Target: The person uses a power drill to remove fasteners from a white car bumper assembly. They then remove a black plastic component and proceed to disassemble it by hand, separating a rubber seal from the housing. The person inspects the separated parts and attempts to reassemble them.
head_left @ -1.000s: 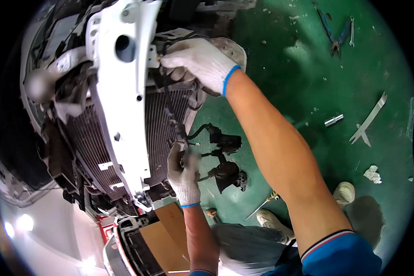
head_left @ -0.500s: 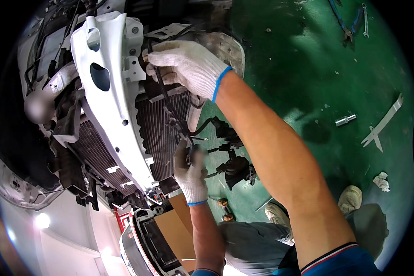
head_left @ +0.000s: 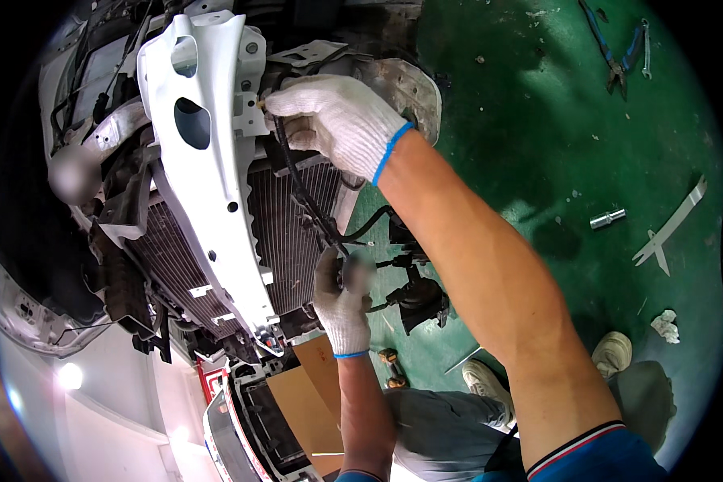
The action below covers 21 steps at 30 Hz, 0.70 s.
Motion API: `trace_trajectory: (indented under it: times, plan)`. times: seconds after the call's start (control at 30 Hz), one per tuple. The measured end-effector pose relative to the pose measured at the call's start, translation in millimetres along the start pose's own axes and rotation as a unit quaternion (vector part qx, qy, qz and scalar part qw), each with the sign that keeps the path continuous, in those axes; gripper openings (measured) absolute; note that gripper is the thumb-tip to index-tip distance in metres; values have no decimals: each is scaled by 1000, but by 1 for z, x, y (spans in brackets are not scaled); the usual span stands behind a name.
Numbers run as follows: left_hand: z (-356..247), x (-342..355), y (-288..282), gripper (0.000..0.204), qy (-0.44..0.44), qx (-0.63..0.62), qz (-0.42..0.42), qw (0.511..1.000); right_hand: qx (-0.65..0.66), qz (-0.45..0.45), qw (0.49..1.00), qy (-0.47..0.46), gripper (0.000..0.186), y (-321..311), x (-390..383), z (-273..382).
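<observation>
Across the dark finned radiator (head_left: 283,249) we log a black sleeved wiring harness (head_left: 308,201); the white-gloved left hand (head_left: 342,312) pinches its lower stretch, the white-gloved right hand (head_left: 333,119) curls at its upper part beside the white metal beam (head_left: 207,177), grip there we can't tell.

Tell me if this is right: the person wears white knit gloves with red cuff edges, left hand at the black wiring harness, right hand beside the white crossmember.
Wrong on one point: the cuff edges are blue, not red, as the head view shows. The rest stands: white knit gloves, left hand at the black wiring harness, right hand beside the white crossmember.
</observation>
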<state>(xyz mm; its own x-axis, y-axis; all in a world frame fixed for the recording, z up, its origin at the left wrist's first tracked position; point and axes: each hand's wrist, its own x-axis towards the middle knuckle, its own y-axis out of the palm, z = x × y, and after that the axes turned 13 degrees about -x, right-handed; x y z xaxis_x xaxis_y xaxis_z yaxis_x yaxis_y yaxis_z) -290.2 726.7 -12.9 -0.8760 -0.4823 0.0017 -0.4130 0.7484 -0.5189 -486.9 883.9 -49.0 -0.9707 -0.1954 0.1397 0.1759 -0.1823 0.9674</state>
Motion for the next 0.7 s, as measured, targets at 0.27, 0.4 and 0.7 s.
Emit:
trace_trajectory:
  times: [0.27,0.4,0.7]
  plan:
    - [-5,-3,4,70,6,-7,-7,1000,-41,-31,998,-36,22,7,-2,-1]
    - [-4,-3,3,69,13,-8,5,1000,-44,-6,998,-32,21,4,1,3]
    - [-9,-4,11,71,15,-9,-11,1000,-77,-62,995,32,26,11,-1,16]
